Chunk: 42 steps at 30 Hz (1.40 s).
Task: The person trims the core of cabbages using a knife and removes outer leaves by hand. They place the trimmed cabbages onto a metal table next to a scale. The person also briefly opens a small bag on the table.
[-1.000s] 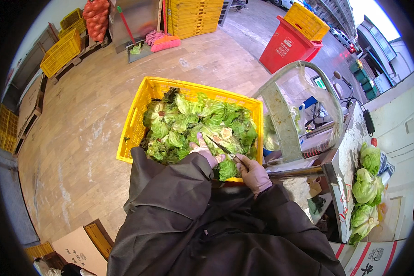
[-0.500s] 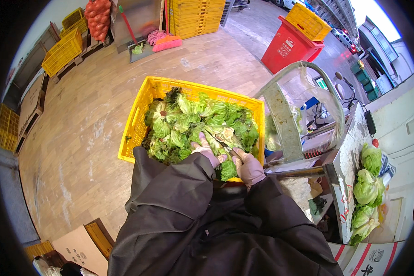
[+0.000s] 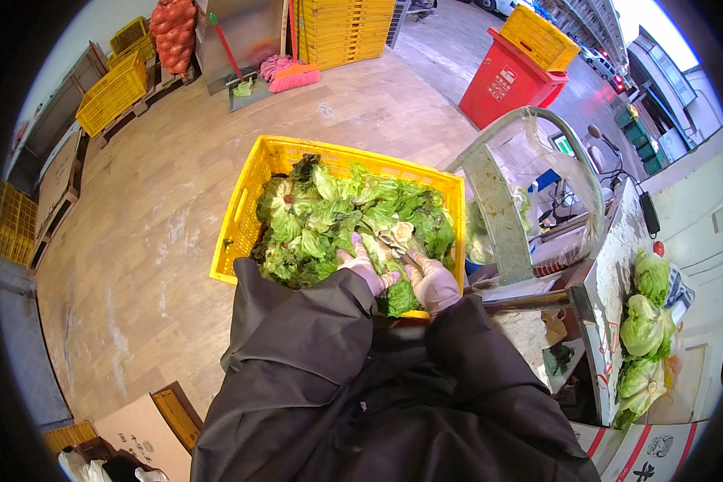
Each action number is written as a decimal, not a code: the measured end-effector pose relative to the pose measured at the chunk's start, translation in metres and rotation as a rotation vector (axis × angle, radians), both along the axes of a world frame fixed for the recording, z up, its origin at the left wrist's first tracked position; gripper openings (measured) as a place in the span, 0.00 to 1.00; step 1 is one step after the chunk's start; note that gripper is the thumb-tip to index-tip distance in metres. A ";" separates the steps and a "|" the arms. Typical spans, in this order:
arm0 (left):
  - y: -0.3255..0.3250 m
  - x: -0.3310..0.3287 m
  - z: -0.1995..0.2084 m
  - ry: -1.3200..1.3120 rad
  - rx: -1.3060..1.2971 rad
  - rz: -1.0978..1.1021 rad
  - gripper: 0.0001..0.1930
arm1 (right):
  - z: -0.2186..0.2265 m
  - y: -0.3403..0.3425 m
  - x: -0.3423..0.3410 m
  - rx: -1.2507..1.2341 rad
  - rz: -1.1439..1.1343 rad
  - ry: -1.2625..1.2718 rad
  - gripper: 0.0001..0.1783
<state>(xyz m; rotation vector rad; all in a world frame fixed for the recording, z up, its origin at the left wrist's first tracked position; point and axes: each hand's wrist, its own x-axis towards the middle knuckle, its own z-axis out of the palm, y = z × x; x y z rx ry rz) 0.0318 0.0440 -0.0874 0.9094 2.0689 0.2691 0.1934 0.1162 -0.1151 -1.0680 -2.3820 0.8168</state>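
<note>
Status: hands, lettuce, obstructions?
Left hand on lettuce; right hand close beside, its grip unclear. Lettuce heaped in yellow crate. Nothing seen blocking either hand.

Lettuce (image 3: 307,241) inside the crate (image 3: 247,207)

At the wooden floor's (image 3: 177,185) far edge stands a tall stack of yellow crates (image 3: 345,32) — beside it, a pink broom (image 3: 295,77) and a dustpan (image 3: 251,98). A smaller yellow crate (image 3: 542,38) tops a red bin (image 3: 498,84); a black adapter (image 3: 648,211) is near the table's (image 3: 618,249) far right corner.
</note>
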 end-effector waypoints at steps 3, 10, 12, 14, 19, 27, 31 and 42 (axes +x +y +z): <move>0.002 0.001 -0.002 -0.015 0.008 0.002 0.67 | 0.005 0.007 0.012 -0.203 -0.055 0.012 0.17; -0.002 -0.003 -0.003 -0.041 -0.007 0.021 0.67 | 0.041 -0.008 0.026 -0.516 -0.139 0.067 0.18; 0.004 0.001 -0.010 -0.046 0.003 -0.004 0.69 | 0.059 -0.013 0.035 -0.526 -0.138 0.053 0.19; 0.003 0.000 -0.012 -0.059 0.016 -0.009 0.71 | 0.057 -0.017 0.045 -0.533 -0.132 0.055 0.19; -0.001 -0.001 -0.014 -0.044 0.040 -0.024 0.74 | 0.052 -0.034 0.055 -0.590 -0.107 0.159 0.19; 0.006 -0.001 -0.026 -0.073 -0.031 0.014 0.78 | 0.043 -0.036 0.061 -0.433 -0.041 0.022 0.20; 0.007 -0.001 -0.026 -0.060 -0.047 0.009 0.77 | 0.052 -0.036 0.060 -0.400 -0.038 -0.018 0.19; 0.001 -0.002 -0.006 -0.044 0.000 0.015 0.72 | 0.031 -0.037 0.043 -0.245 -0.051 -0.035 0.17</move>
